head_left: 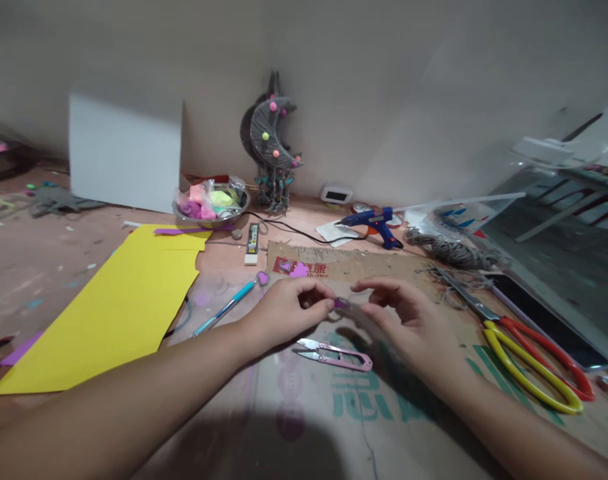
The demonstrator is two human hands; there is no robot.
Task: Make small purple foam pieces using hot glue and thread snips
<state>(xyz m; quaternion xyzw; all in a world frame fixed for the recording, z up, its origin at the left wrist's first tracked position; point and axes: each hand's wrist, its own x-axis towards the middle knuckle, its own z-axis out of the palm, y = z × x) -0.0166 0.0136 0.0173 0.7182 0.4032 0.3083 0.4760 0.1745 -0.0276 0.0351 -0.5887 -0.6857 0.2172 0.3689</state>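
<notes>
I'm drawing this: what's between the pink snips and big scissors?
In the head view, the right hand and forearm cross there, above printed cardboard.

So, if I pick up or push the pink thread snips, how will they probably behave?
The pink thread snips lie flat, so they would probably slide rather than roll. Their slim, open frame suggests they are light. Their blades stand apart, so the arms may spring a little when squeezed.

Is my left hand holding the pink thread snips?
No, the pink thread snips lie on the cardboard while your left hand pinches a small purple piece.
</notes>
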